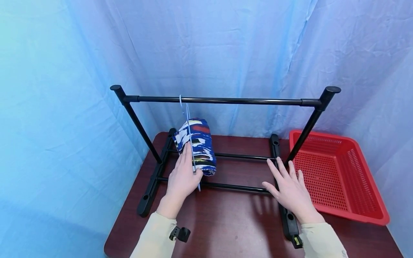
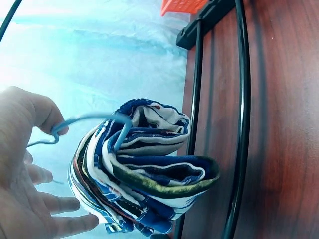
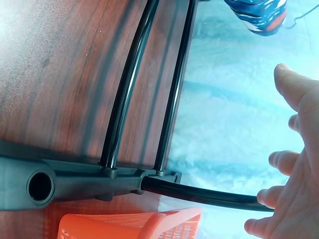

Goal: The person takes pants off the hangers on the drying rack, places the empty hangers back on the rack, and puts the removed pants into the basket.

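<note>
A pale blue wire hanger [image 1: 187,114] hooks over the black top bar of a small clothes rack [image 1: 226,100], toward its left end. Draped thickly on it hangs a folded garment [image 1: 201,145] patterned in blue, white, red, black and yellow. My left hand [image 1: 184,175] is at the near end of the hanger, its fingers stretched along the garment's left side. In the left wrist view the thumb touches the hanger wire [image 2: 92,117] while the other fingers reach out straight. My right hand [image 1: 290,188] hovers with spread fingers near the rack's right upright, holding nothing.
A red perforated basket [image 1: 358,172] stands right of the rack, partly behind its right upright [image 1: 304,127]. The rack's feet and two lower rails [image 1: 238,186] rest on a dark red wooden table [image 1: 219,222]. Blue curtains [image 1: 226,46] hang behind and at both sides.
</note>
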Tool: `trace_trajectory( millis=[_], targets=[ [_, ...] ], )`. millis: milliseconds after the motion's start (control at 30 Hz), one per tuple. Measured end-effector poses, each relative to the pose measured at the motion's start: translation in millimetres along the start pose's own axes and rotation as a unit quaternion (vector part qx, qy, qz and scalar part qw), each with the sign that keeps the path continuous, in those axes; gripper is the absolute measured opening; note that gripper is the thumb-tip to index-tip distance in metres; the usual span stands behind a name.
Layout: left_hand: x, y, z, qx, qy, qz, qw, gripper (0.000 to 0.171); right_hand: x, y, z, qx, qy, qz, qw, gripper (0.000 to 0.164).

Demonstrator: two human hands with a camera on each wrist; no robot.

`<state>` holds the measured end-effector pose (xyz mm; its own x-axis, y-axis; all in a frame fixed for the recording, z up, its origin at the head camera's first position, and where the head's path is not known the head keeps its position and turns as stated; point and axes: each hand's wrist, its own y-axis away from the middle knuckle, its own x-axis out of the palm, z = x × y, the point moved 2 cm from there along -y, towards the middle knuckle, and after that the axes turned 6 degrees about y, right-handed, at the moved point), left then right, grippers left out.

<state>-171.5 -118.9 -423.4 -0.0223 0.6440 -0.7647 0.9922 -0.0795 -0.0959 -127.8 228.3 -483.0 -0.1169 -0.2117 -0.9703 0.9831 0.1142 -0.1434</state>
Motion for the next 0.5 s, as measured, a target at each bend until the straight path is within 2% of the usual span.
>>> trace_trajectory(
  millis=[500],
  targets=[
    [-10.2,12.3,8.7,-0.014,-0.027,-0.033,0.9990,0.078,9.5,-6.6,16.8,-0.026,0.006,-0.010,1.000,0.080]
  ],
)
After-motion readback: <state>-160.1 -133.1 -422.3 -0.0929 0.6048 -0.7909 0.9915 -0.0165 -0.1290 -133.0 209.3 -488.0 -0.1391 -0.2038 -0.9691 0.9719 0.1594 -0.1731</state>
